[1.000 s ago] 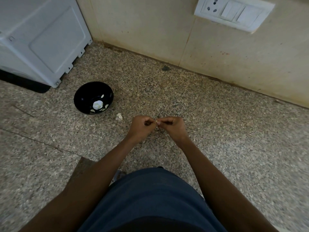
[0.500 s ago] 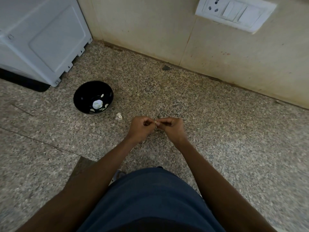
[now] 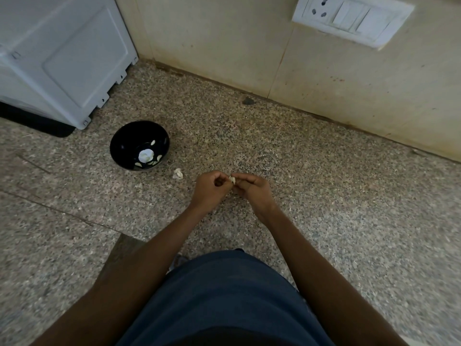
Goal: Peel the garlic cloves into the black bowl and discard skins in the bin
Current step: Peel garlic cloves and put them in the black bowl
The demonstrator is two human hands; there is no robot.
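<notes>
A small pale garlic clove (image 3: 232, 180) is pinched between my left hand (image 3: 210, 188) and my right hand (image 3: 253, 191), both with curled fingers, just above the speckled stone counter (image 3: 324, 196). The black bowl (image 3: 119, 146) stands to the left of my hands, apart from them. It holds a white garlic piece (image 3: 146, 155) and a few peeled cloves. A scrap of white skin (image 3: 178, 173) lies on the counter between the bowl and my left hand. No bin is in view.
A white appliance (image 3: 62, 58) stands at the back left on a black base. A beige tiled wall (image 3: 274, 58) with a white switch plate (image 3: 351, 18) runs behind the counter. The counter edge lies below my left forearm.
Both hands stay together on the clove in nearly the same place. The clove now shows a little more between the fingertips.
</notes>
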